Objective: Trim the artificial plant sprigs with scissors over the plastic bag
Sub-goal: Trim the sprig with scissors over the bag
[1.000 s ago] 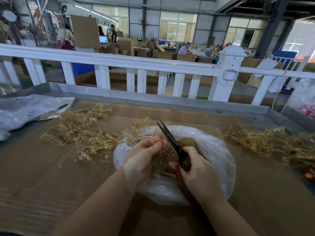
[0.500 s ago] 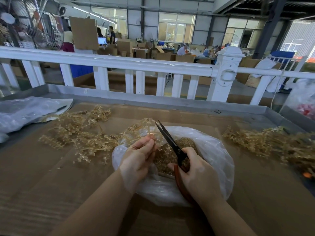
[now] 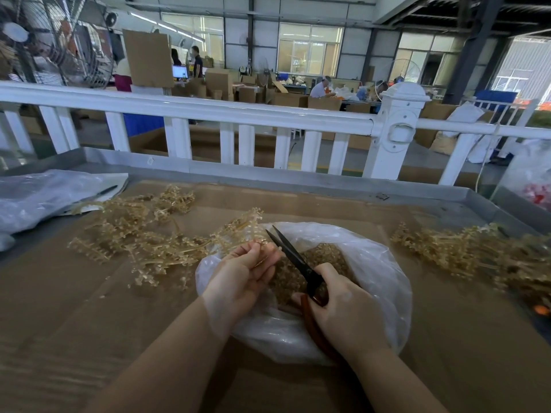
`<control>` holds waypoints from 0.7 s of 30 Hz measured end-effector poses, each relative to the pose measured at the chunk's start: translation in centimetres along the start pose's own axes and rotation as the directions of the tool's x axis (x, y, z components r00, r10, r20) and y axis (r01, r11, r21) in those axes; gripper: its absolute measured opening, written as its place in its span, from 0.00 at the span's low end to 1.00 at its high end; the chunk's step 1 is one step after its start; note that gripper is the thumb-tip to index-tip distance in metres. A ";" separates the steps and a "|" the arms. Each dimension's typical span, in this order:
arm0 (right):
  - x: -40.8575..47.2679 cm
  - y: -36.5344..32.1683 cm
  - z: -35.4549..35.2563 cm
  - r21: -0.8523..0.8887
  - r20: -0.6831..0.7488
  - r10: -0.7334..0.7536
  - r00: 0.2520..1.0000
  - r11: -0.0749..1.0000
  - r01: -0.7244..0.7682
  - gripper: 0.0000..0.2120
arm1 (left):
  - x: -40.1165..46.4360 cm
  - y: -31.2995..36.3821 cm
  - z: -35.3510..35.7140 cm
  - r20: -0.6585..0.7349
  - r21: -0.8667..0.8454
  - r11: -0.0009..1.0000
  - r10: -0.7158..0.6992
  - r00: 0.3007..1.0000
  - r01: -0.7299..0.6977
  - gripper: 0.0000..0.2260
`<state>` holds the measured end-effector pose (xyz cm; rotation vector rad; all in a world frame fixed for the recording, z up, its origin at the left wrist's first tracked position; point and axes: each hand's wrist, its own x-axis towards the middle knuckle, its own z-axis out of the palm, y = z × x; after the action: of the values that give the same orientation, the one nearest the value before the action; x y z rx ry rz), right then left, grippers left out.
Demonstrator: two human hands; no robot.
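Worktop [image 3: 89, 308] of brown cardboard, white railing [image 3: 208, 110] behind; left hand [image 3: 238, 278] pinches sprig [image 3: 238, 228], right hand [image 3: 343, 311] grips scissors [image 3: 293, 257] over plastic bag [image 3: 378, 269].

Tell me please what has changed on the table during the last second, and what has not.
The left hand drew back from the scissors and turned palm up, still pinching a sprig. The right hand keeps gripping the scissors, blades slightly apart, over the plastic bag. Both sprig piles lie unchanged.

Black-bladed scissors [image 3: 293, 257] gape slightly over a clear plastic bag [image 3: 372, 263] of trimmings mid-worktop, golden sprigs [image 3: 143, 234] heaped toward its left edge.
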<state>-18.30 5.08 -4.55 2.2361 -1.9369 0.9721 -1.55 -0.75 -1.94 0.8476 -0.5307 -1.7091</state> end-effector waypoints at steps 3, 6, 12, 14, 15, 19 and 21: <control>0.1 0.0 0.0 -0.014 0.021 0.020 1.000 1.000 -0.019 0.16 | 0.1 0.0 -0.2 0.065 0.034 0.999 -0.005 0.998 0.003 0.03; 0.1 0.0 0.0 -0.019 0.040 0.029 0.999 0.999 -0.028 0.17 | 0.1 -0.1 -0.1 0.098 0.073 0.997 -0.005 0.995 -0.002 0.03; 0.1 -0.1 -0.2 -0.047 0.057 0.024 0.998 0.999 -0.021 0.18 | -0.1 -0.4 0.1 0.105 0.068 0.998 -0.022 0.994 0.015 0.04; 0.2 -0.1 -0.2 -0.063 0.073 0.024 0.997 0.998 -0.020 0.18 | -0.2 -0.5 0.1 0.113 0.063 0.998 -0.009 0.994 0.002 0.06; 0.1 -0.2 -0.2 -0.070 0.077 0.025 0.997 0.997 -0.019 0.19 | -0.2 -0.7 0.1 0.135 0.074 0.997 0.002 0.991 -0.012 0.06; 0.1 -0.2 -0.2 -0.075 0.068 0.024 0.997 0.997 -0.019 0.19 | -0.3 -1.2 0.1 0.215 0.082 0.996 0.025 0.976 -0.043 0.05; 0.1 -0.2 -0.2 -0.062 0.064 0.030 0.998 0.998 -0.026 0.19 | -0.3 -1.3 0.1 0.190 0.036 0.999 0.024 0.982 -0.031 0.04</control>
<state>-18.21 5.10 -4.21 2.2404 -2.0004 0.8415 -2.40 -0.10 -2.71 0.7051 -0.7028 -1.7689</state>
